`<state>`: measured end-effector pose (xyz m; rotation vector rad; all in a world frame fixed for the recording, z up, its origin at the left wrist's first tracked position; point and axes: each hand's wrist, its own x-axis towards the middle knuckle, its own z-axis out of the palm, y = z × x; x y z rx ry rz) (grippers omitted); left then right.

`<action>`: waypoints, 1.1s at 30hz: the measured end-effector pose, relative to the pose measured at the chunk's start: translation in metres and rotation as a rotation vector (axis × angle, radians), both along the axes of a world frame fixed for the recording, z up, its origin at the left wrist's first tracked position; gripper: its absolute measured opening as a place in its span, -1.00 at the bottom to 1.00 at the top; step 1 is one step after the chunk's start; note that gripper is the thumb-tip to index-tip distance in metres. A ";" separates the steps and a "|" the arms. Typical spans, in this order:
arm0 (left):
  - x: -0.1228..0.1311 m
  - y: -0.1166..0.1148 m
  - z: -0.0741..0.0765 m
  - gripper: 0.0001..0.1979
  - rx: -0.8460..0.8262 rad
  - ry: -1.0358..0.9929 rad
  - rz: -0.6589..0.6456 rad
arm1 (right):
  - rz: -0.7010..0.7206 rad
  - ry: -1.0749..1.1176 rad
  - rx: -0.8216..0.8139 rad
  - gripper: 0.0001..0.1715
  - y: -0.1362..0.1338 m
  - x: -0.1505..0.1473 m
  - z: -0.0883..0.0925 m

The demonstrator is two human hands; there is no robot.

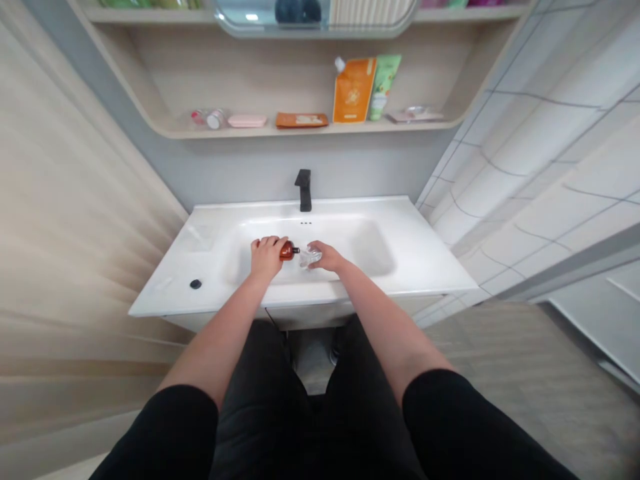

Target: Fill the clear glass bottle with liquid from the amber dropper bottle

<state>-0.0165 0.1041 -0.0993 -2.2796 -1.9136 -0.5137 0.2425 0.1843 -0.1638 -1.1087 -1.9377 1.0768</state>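
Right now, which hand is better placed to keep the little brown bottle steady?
Left, probably: the left hand already grips the brown bottle, while the right hand is holding a clear object.

The sink (350,212) is glossy white ceramic, super smooth, and the faucet (303,190) is matt black metal. That little brown bottle (286,251) looks like shiny glass, and the clear piece (311,257) could be glass or plastic, can't tell. The shelf (300,131) is smooth wood-look laminate, the orange pouch (354,90) is shiny plastic, the wall tiles (530,193) have a soft sheen, and the sleeves (160,433) are matt black cloth.
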 end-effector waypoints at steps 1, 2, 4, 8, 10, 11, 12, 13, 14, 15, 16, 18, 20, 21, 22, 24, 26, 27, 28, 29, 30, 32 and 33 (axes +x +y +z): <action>0.000 0.000 0.000 -0.36 0.004 0.000 -0.002 | -0.002 -0.005 0.002 -0.03 0.000 0.000 0.000; 0.000 0.000 0.000 -0.36 0.006 -0.001 -0.005 | -0.004 -0.013 0.006 -0.03 0.000 0.000 0.000; 0.000 0.000 0.001 -0.35 0.003 -0.004 -0.005 | -0.008 -0.027 0.019 -0.04 0.000 0.000 0.000; 0.001 -0.001 0.002 -0.34 -0.009 -0.003 0.002 | -0.010 -0.033 0.026 -0.04 0.000 -0.001 0.000; 0.001 -0.001 0.003 -0.34 -0.010 -0.003 0.003 | -0.007 -0.031 0.019 -0.04 0.000 -0.001 0.000; 0.001 -0.001 0.002 -0.34 -0.009 -0.003 0.002 | -0.005 -0.029 0.015 -0.05 0.000 -0.001 0.000; 0.001 -0.001 0.002 -0.34 -0.005 -0.004 -0.001 | -0.007 -0.028 0.012 -0.05 0.000 -0.001 0.000; 0.000 -0.001 0.001 -0.34 0.002 -0.005 -0.005 | -0.007 -0.028 0.010 -0.05 0.000 -0.001 0.000; 0.000 -0.001 0.001 -0.34 0.010 -0.006 -0.010 | -0.006 -0.027 0.010 -0.05 0.000 -0.001 0.000; 0.000 0.000 0.000 -0.35 0.020 -0.008 -0.014 | -0.006 -0.028 0.011 -0.05 0.000 -0.001 0.000; 0.000 0.000 0.000 -0.35 0.027 -0.010 -0.018 | -0.007 -0.028 0.013 -0.05 0.000 -0.001 0.000; 0.000 0.000 0.000 -0.34 0.027 -0.015 -0.024 | -0.006 -0.029 0.016 -0.05 0.000 -0.001 0.000; 0.000 0.000 0.001 -0.33 0.017 -0.017 -0.026 | -0.007 -0.031 0.009 -0.04 0.000 -0.001 0.000; 0.000 -0.001 0.001 -0.33 0.012 -0.014 -0.023 | -0.007 -0.031 0.006 -0.04 -0.001 -0.001 0.001; 0.000 -0.001 0.002 -0.33 0.008 -0.010 -0.018 | -0.008 -0.032 0.005 -0.05 -0.001 -0.001 0.001; 0.001 -0.001 0.003 -0.34 0.002 0.003 -0.007 | -0.013 -0.029 0.008 -0.05 -0.002 -0.001 0.002; 0.001 -0.001 0.003 -0.35 0.002 0.010 -0.001 | -0.011 -0.027 0.013 -0.06 -0.002 -0.001 0.003; 0.001 -0.002 0.003 -0.36 0.005 0.009 -0.003 | -0.009 -0.028 0.014 -0.06 -0.002 -0.001 0.003; 0.001 -0.002 0.003 -0.36 0.008 0.007 -0.005 | -0.006 -0.031 0.015 -0.06 -0.002 -0.001 0.003; 0.001 -0.002 0.003 -0.36 0.011 0.004 -0.007 | -0.005 -0.036 0.017 -0.06 -0.002 -0.001 0.002; 0.001 -0.001 0.002 -0.36 0.012 0.003 -0.008 | -0.005 -0.042 0.019 -0.05 -0.002 -0.001 0.002; 0.001 -0.001 0.002 -0.37 0.012 0.004 -0.010 | -0.010 -0.051 0.022 -0.04 -0.001 -0.001 0.001; 0.001 -0.001 0.002 -0.38 0.014 0.007 -0.011 | -0.010 -0.054 0.023 -0.04 -0.001 0.000 0.001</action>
